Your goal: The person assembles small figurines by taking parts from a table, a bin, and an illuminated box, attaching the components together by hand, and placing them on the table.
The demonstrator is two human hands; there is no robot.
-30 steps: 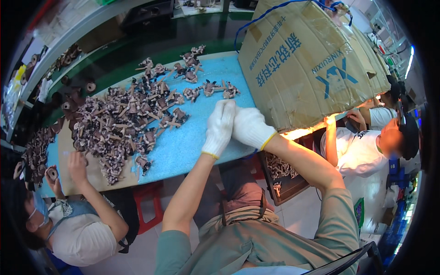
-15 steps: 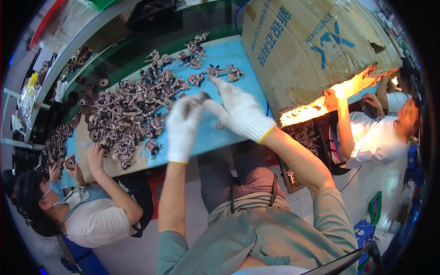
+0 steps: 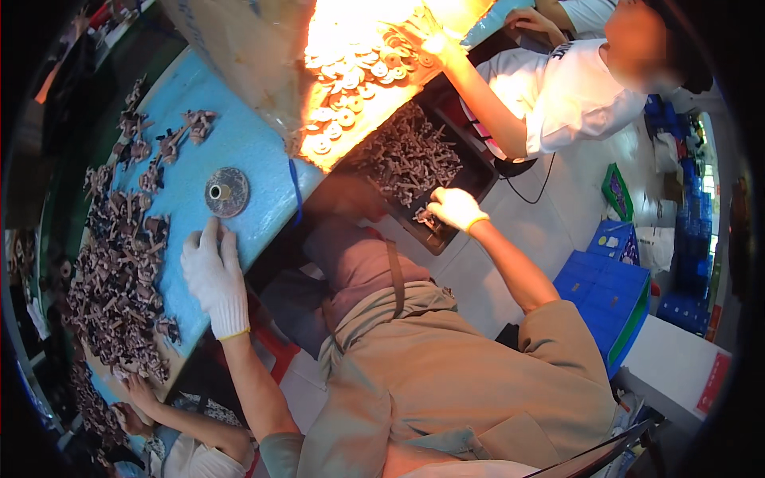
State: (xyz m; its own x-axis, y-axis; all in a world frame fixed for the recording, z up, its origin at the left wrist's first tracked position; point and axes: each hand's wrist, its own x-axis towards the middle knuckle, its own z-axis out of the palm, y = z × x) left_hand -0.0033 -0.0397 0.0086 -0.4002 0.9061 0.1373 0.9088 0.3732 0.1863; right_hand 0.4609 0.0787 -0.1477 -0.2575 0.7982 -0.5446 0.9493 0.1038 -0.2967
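On the blue table top [image 3: 259, 195] stands a dark round disc [image 3: 237, 201] with a short pale-ended tube rising from its middle. My left hand [image 3: 213, 279], in a white knit glove, reaches toward it with fingers stretched, the tips at the disc's near edge. Off to the right, my gloved right hand [image 3: 457, 209] is over the near corner of a black bin [image 3: 437, 245]. Its fingers are drawn together beside small brown figure-like pieces [image 3: 425, 217]; whether one is between them I cannot make out. More such pieces [image 3: 410, 155] fill the bin.
A big heap of brown figure-like pieces [image 3: 119, 287] covers the table's left side. A large carton [image 3: 247, 60] stands at the back. Brightly lit ring-shaped parts [image 3: 351, 103] lie beside a co-worker's arm [image 3: 486, 95]. Another co-worker's hand [image 3: 142, 394] is at the heap's near end.
My view has turned to the right. My hands, together over the table before, are now apart: the left by the disc, the right over at the black bin.
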